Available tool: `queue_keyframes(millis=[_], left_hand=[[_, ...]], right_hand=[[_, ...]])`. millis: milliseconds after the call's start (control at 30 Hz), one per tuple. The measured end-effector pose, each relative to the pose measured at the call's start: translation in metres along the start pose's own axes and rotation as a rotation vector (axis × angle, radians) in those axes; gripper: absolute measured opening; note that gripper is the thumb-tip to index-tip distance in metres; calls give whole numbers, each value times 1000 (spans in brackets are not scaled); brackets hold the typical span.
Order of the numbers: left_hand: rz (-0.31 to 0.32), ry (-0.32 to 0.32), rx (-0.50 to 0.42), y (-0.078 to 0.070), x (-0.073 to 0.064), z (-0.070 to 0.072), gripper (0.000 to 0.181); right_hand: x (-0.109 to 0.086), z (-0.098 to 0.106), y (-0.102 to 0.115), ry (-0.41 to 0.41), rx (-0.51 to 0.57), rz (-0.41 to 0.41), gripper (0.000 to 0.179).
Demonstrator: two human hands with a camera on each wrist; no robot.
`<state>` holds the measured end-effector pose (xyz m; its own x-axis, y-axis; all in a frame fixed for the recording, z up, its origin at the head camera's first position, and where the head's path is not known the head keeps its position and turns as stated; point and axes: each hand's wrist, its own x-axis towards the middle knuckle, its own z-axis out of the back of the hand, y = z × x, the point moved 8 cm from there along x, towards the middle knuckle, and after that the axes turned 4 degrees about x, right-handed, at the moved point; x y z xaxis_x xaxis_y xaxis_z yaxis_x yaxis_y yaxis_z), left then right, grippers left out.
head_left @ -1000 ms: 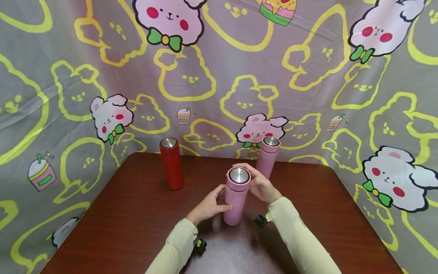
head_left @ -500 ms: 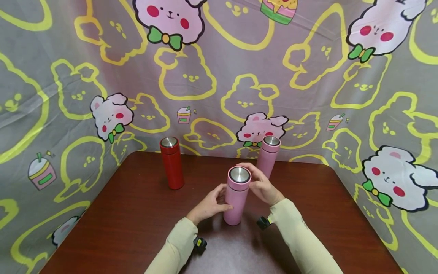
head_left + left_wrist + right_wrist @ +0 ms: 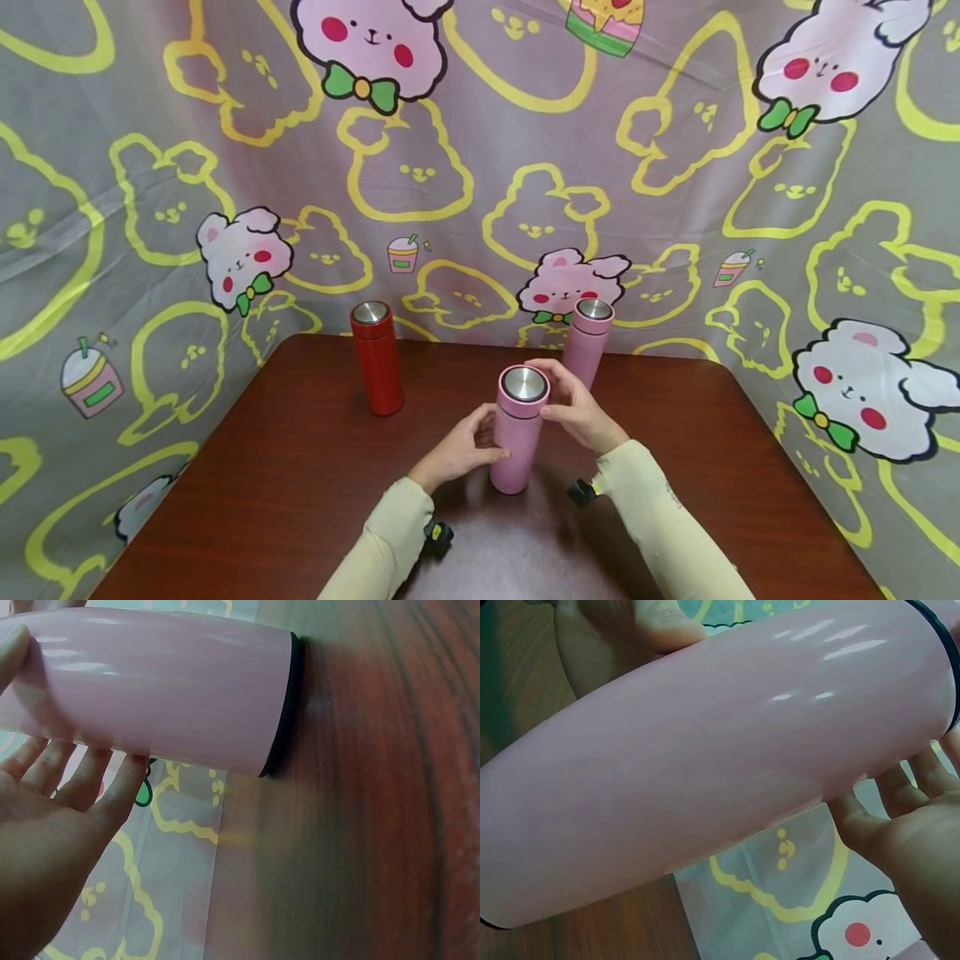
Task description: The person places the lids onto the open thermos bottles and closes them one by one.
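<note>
A pink thermos bottle with a silver-topped lid stands upright near the middle of the table. My left hand grips its body from the left, thumb across the front. At the upper right, my right hand holds the lid, with its thumb at the near side and its fingers reaching behind. The left wrist view shows fingers along the bottle's side and its dark base ring against the table. In the right wrist view, the glossy body fills the middle and the right fingers lie near the dark lid seam.
A red thermos bottle stands farther back on the left. Behind my right hand is a second pink thermos bottle, its lower part partly hidden. A patterned cloth surrounds the brown wooden table at the back and sides.
My right hand has turned around the lid, its wrist and forearm moving slightly right and nearer, and its thumb now shows at the lid's edge. My left hand and the bottle stay in place.
</note>
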<state>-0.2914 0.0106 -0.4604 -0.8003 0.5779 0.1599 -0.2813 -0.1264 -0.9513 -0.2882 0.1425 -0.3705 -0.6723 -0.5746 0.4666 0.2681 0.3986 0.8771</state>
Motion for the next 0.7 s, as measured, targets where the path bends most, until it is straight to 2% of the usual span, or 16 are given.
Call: queue_keyframes(millis=[467,700], left_hand=[[1,3,4,3,0,1,61],[-22,7,3,2,1,0,61]], right_hand=[[-7,2,2,-124,-112,30,53],[-12,6,3,-216,-224,6,61]])
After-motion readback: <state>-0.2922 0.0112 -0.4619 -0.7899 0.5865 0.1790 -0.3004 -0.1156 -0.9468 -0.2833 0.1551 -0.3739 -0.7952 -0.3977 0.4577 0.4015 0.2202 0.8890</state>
